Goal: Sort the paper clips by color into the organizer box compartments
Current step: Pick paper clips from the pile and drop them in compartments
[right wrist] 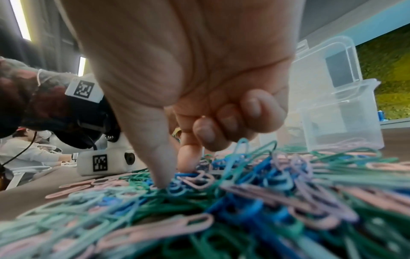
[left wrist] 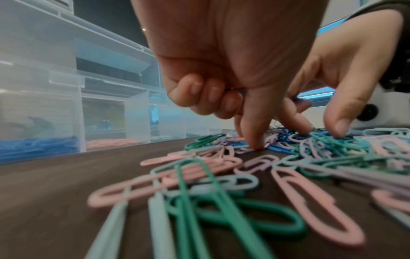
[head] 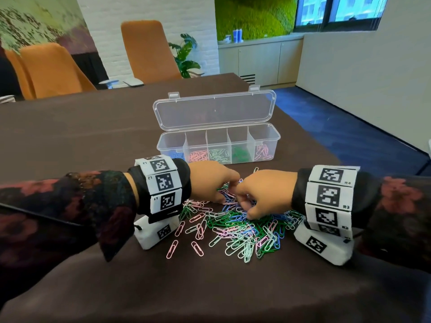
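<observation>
Just before the organizer box [head: 219, 141], both hands' fingers [left wrist: 255, 140] probe, perhaps pinching, clips [head: 233, 224].

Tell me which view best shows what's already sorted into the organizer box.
The head view: it looks down into the organizer box, showing all five compartments with blue, pink, pale green, dark green and pink clips. The left wrist view shows it side-on and blurred, only blue and pink visible. The right wrist view shows just one end.

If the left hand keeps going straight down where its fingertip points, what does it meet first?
Almost at once the mixed paper clip pile: the left hand has its fingertip already down among the clips, with the brown table directly beneath.
</observation>
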Motion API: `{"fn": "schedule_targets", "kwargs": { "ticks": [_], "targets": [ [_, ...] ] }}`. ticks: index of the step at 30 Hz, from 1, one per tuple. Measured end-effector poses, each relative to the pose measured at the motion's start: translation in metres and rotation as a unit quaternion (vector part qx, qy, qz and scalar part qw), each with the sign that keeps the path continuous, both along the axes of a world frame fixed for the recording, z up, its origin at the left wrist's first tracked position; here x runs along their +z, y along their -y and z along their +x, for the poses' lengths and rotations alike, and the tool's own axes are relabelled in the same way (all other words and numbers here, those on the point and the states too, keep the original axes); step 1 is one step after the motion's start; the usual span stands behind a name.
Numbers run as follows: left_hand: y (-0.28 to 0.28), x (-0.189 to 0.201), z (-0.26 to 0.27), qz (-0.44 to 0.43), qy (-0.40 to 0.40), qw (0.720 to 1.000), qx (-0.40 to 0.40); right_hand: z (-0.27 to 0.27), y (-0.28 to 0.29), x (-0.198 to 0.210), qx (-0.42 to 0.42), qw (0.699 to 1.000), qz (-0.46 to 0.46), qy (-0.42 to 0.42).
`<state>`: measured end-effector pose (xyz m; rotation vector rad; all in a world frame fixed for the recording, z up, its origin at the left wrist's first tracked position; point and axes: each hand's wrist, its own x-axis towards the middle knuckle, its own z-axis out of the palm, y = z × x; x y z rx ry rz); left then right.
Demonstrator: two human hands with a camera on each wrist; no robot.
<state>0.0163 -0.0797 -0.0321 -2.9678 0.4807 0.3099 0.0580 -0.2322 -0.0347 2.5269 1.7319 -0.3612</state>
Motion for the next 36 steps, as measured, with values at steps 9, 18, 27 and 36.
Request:
{"fn": "schedule_targets", "kwargs": {
  "ticks": [9, 18, 27, 36],
  "targets": [
    [0.000, -0.003, -0.007, -0.014, -0.002, 1.000, 0.014, 0.011, 0.013, 0.004, -0.087, 0.996, 0.016, 0.031],
    [0.004, -0.002, -0.002, -0.006, -0.010, 1.000, 0.008, 0.002, 0.005, 0.008, -0.036, 0.997, 0.067, -0.035],
    [-0.026, 0.001, -0.019, -0.298, -0.041, 0.936, 0.181, -0.006, -0.013, -0.003, -0.016, 0.999, -0.043, -0.024],
    [-0.028, 0.006, -0.039, -0.718, -0.188, 0.601, 0.297, 0.015, 0.010, 0.013, -0.138, 0.905, 0.159, -0.370]
  ]
}}
